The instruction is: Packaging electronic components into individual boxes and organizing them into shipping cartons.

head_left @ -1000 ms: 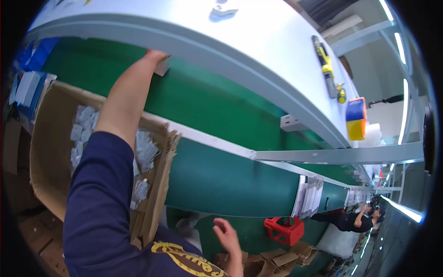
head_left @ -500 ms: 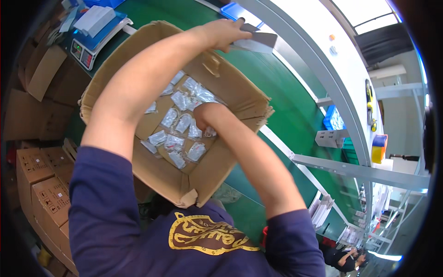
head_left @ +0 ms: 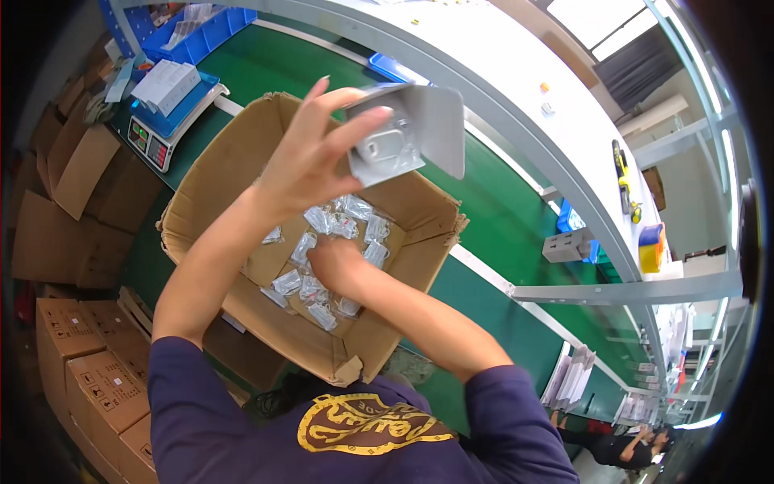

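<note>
My left hand (head_left: 318, 145) grips a small grey-white box (head_left: 443, 129) above the far side of a large open cardboard carton (head_left: 230, 173). The small box's flap stands open, and a white item in clear plastic (head_left: 387, 147) shows inside it. Down in the carton, my right hand (head_left: 332, 256) reaches among several clear plastic bags (head_left: 321, 315) holding white items that look like coiled cables. Its fingers point down and are hidden, so whether they grip a bag cannot be told.
The carton rests by a green work surface (head_left: 500, 202). To the left are a scale (head_left: 157, 141) bearing white boxes, a blue bin (head_left: 201, 40) and stacked cartons (head_left: 97, 379). A grey metal frame with a white shelf (head_left: 516, 73) rises at right. A person (head_left: 621, 448) is far right.
My left hand has brought the small box nearer, tilting it so its open inside shows. My right hand has moved left within the carton. The whole view has shifted slightly.
</note>
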Action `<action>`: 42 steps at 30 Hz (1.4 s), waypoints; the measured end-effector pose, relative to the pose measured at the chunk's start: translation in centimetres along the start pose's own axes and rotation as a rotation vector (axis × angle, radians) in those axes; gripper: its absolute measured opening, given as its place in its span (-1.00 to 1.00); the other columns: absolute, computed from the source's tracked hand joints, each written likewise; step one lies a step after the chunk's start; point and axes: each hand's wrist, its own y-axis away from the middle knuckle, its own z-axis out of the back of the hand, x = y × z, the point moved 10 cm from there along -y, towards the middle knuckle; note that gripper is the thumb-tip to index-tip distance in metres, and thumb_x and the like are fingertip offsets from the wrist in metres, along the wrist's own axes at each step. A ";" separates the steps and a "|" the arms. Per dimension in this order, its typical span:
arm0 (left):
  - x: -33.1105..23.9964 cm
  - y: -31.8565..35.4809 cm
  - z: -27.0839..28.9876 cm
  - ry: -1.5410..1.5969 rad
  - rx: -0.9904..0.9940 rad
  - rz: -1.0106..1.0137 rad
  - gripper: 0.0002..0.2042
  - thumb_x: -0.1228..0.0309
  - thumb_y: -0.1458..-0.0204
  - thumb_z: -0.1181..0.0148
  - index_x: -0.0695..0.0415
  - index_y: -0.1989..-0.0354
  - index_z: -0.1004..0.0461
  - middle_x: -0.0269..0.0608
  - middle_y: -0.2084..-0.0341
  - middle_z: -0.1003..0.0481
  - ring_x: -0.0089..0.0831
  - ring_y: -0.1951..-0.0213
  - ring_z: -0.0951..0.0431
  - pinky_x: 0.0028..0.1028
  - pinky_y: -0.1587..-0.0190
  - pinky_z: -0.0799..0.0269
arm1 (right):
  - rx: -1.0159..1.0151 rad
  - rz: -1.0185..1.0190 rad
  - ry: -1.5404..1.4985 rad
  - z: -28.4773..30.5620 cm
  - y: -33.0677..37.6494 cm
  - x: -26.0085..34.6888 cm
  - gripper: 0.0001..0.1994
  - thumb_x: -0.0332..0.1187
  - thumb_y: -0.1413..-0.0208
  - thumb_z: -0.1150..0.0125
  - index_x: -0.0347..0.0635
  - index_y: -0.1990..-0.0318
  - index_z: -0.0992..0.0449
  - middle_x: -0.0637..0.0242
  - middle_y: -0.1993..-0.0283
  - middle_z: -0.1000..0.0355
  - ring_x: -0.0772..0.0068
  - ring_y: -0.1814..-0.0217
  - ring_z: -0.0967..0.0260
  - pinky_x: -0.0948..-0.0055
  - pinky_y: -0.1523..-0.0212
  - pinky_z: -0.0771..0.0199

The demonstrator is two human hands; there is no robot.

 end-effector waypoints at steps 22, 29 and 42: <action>-8.8 5.5 -1.1 0.455 -0.088 0.434 0.13 0.51 0.40 -0.57 0.13 -0.41 0.09 0.01 -0.13 -0.33 -0.16 -0.13 -0.39 -0.25 -0.22 -0.27 | -0.944 -0.086 -0.211 24.8 23.1 -4.5 -0.66 -0.69 0.23 -0.35 -0.12 0.25 -0.52 0.31 0.23 -0.34 0.31 0.27 -0.52 0.38 0.34 -0.57; -8.9 6.7 -1.2 0.407 -0.057 0.385 0.05 0.49 0.39 -0.57 0.13 -0.37 -0.04 -0.03 -0.10 -0.38 -0.12 -0.12 -0.38 -0.22 -0.19 -0.29 | -0.483 -0.007 -0.361 19.5 18.8 -3.5 -0.61 -0.29 -0.01 -0.34 -0.28 0.03 -0.44 0.08 0.00 -0.43 0.06 -0.02 -0.43 0.20 -0.02 -0.44; -12.3 8.2 -1.8 0.961 -0.446 0.685 0.00 0.29 0.17 -0.50 0.26 -0.36 0.12 -0.09 -0.08 -0.17 -0.24 -0.13 -0.25 -0.23 -0.18 -0.21 | -0.941 -0.023 -1.106 12.0 22.6 -3.9 0.37 -0.14 0.25 -0.58 -0.18 -0.45 0.57 0.02 -0.46 0.13 0.06 -0.49 0.08 0.10 -0.40 0.00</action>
